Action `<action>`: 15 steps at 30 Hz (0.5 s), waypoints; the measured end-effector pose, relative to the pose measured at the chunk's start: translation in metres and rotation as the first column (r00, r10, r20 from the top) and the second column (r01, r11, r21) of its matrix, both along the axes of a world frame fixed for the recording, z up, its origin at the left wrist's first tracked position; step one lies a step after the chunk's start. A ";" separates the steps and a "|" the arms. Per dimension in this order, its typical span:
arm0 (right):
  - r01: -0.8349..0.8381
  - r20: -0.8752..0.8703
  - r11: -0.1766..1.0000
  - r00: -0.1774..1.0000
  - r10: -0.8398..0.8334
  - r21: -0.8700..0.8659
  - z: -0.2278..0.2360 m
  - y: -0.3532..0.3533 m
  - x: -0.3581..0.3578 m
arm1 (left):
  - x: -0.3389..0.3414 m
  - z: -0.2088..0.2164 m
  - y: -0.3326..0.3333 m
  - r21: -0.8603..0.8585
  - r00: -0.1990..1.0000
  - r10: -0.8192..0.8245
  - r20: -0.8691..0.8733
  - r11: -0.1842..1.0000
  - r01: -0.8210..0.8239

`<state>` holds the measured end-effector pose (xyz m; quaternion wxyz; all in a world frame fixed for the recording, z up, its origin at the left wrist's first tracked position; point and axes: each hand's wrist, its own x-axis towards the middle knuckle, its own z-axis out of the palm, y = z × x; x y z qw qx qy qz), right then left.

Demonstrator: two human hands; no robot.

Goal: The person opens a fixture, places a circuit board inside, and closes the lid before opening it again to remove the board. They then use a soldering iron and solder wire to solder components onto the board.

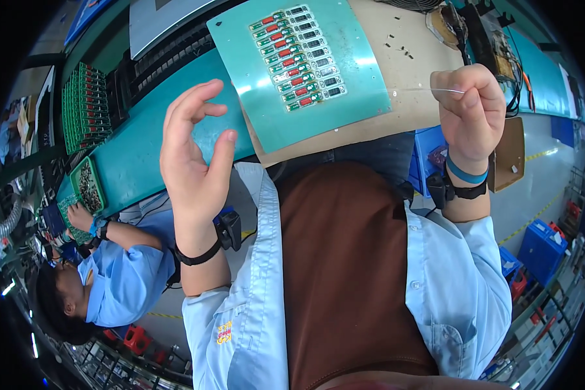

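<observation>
My left hand (198, 153) is raised at the left edge of a green sheet (240, 65), its fingers curved and apart with nothing in them. Off the sheet's right edge, my right hand (476, 114) is closed, thumb against the curled fingers. It pinches a thin, pale, see-through strand (445, 90), which runs left toward the sheet; its far end is too faint to make out. A panel of small circuit boards (297, 58) lies on the green sheet in a slanting column, each with a red part and a dark part.
Brown board (403, 71) lies under the sheet, with tiny loose parts (403, 51) on it. A rack of green circuit boards (84, 107) and a green bin of small parts (88, 185) stand left. Nearby, a co-worker (123, 266) handles a board. An open cardboard box (508, 153) is at right.
</observation>
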<state>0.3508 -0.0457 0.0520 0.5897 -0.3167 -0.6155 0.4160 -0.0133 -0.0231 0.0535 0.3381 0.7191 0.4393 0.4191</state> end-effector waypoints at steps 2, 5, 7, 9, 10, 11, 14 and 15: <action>0.016 -0.011 1.000 1.000 -0.016 -0.008 0.000 0.001 0.000 | 0.005 -0.001 0.000 -0.023 0.999 -0.031 0.025 0.999 0.031; -0.063 -0.048 0.998 0.997 0.064 0.012 -0.005 0.001 0.001 | 0.022 0.000 -0.005 -0.077 0.992 -0.100 0.083 0.991 0.107; -0.080 -0.044 0.997 0.996 0.081 0.019 -0.002 0.000 -0.002 | 0.036 -0.001 -0.003 -0.058 0.981 -0.187 -0.053 0.981 0.184; -0.125 -0.052 0.991 0.991 0.127 0.043 0.001 0.001 -0.007 | 0.044 -0.007 0.002 -0.047 0.967 -0.228 -0.113 0.974 0.224; -0.122 -0.045 0.992 0.991 0.124 0.042 0.003 0.000 -0.008 | 0.046 -0.012 0.004 0.003 0.952 -0.241 -0.187 0.969 0.246; -0.110 -0.039 0.993 0.993 0.112 0.040 0.008 -0.001 -0.010 | 0.048 -0.017 0.007 0.051 0.933 -0.248 -0.260 0.961 0.270; -0.075 -0.024 0.997 0.997 0.076 0.033 0.014 -0.005 -0.007 | 0.044 -0.015 0.004 -0.054 0.936 -0.295 -0.191 0.955 0.290; -0.094 -0.100 0.995 0.990 0.097 0.039 0.013 -0.003 0.001 | 0.040 -0.012 0.003 -0.205 0.949 -0.310 -0.049 0.933 0.295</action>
